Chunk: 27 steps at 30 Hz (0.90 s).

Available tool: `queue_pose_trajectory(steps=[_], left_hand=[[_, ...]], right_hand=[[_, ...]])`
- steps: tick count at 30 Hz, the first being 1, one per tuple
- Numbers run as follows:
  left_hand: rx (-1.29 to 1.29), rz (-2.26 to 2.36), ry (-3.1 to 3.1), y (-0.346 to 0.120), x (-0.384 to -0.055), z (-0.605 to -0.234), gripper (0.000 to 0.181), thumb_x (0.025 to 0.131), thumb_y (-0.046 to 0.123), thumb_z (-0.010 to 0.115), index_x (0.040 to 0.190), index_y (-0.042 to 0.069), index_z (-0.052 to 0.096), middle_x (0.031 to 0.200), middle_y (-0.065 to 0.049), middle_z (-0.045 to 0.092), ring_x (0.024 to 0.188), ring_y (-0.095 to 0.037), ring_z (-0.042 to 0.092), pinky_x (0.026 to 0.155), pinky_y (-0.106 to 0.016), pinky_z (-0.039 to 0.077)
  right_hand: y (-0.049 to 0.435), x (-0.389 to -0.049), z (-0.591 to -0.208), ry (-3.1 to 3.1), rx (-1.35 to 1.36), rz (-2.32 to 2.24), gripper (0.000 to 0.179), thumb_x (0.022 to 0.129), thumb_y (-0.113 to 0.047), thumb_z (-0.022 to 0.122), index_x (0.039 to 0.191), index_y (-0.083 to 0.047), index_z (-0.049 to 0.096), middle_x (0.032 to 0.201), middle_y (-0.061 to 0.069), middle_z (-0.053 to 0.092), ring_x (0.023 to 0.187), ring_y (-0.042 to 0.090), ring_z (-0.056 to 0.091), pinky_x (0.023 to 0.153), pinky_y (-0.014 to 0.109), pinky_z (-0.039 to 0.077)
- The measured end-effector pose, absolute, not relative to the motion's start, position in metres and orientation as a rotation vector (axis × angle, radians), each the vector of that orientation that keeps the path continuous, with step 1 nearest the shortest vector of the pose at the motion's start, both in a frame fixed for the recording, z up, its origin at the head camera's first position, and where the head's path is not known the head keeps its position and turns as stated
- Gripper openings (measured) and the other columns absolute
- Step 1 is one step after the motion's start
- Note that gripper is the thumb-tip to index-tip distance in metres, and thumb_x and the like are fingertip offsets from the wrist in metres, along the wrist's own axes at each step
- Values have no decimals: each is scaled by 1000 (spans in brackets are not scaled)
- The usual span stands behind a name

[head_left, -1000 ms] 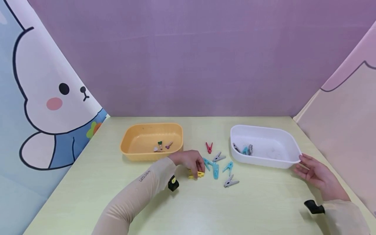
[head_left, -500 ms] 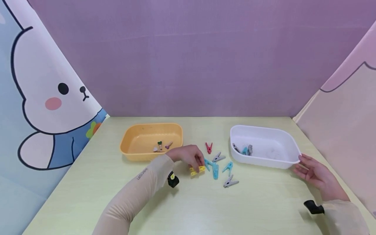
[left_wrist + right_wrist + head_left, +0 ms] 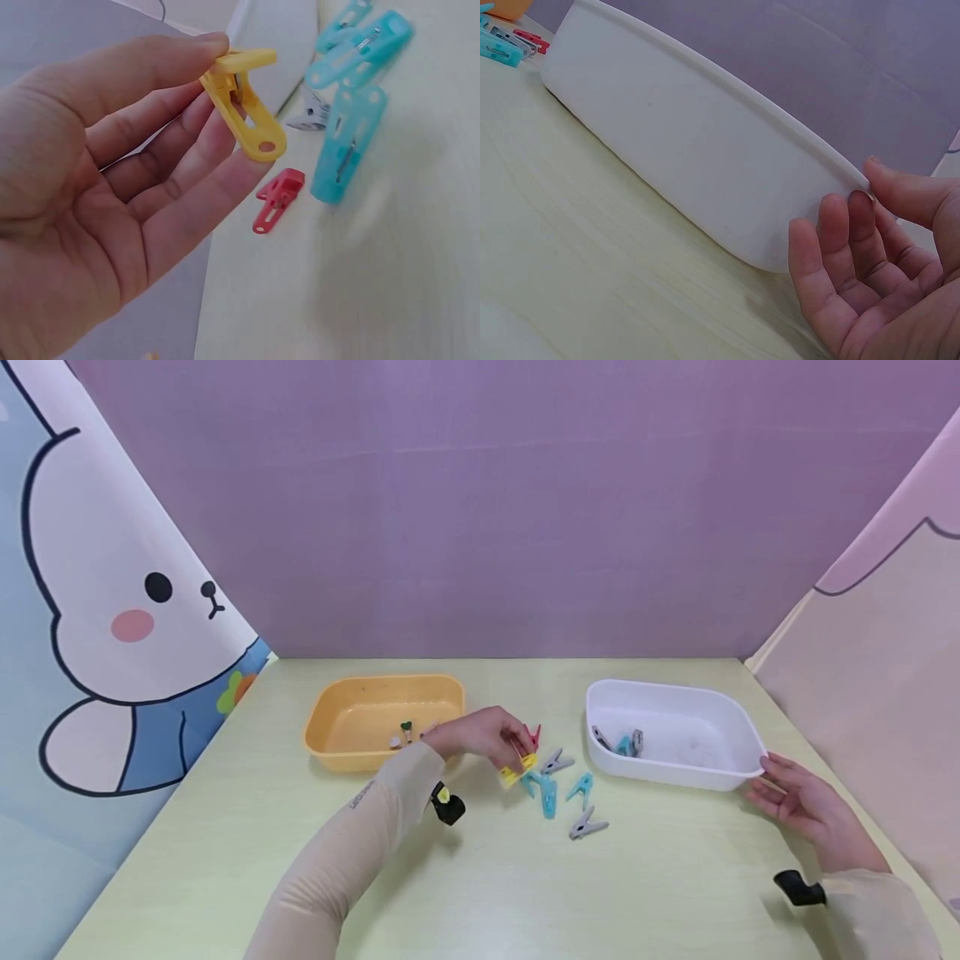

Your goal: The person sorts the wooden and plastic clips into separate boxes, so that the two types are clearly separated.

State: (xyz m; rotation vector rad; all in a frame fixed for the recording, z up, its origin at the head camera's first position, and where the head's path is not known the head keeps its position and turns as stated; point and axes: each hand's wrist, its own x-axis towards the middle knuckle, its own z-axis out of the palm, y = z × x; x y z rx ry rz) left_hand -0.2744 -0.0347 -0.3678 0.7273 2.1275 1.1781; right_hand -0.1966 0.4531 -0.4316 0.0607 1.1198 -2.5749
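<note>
Fingers of my left hand (image 3: 483, 732) pinch a yellow clothespin (image 3: 517, 771) over the tabletop (image 3: 480, 885) in the head view, light-blue clothespins (image 3: 549, 798) beside them. Left wrist view: it sits between thumb and fingertips, a red clothespin (image 3: 280, 199) beyond. Right wrist view: my right hand (image 3: 889, 281) holds a white basin (image 3: 667, 127) by its rim.

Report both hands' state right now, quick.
Left hand: closed, pinching a yellow clothespin.
Right hand: closed, holding the white tray by its rim.

From here the yellow clip (image 3: 255, 112) and, right of centre, the white tub (image 3: 682, 772) look smooth plastic; the worktop (image 3: 600, 902) gleams faintly.
</note>
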Motion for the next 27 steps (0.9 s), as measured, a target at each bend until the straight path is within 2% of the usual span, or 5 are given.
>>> queue_pose_trajectory(steps=[5, 12, 18, 27], left_hand=[[685, 1252, 2110, -31, -279, -366, 22, 82, 4, 79, 103, 8, 74, 95, -3, 73, 81, -16, 66, 70, -31, 59], [640, 1406, 2055, -23, -287, -366, 27, 85, 4, 78, 111, 3, 70, 103, -7, 72, 93, -20, 70, 79, -34, 61], [627, 1511, 2030, -16, -291, -365, 31, 89, 5, 74, 118, 0, 67, 109, -8, 69, 91, -21, 69, 83, -34, 60], [526, 1642, 2041, 3, -293, -364, 30, 88, 4, 75, 117, 2, 67, 105, -8, 69, 88, -20, 69, 80, -33, 61]], right_hand=[[455, -199, -434, 1111, 56, -2577, 31, 106, -2, 39, 100, -5, 69, 95, 11, 72, 84, 26, 71, 82, 42, 61], [457, -202, -438, 1124, 73, -2567, 31, 106, -3, 40, 100, -5, 70, 94, 10, 72, 83, 25, 71, 82, 41, 61], [456, -203, -438, 1128, 70, -2560, 30, 106, -3, 41, 101, -6, 70, 94, 9, 71, 83, 25, 70, 82, 41, 61], [456, -202, -438, 1120, 77, -2571, 30, 106, -2, 40, 100, -5, 70, 94, 10, 72, 83, 25, 71, 82, 41, 61]])
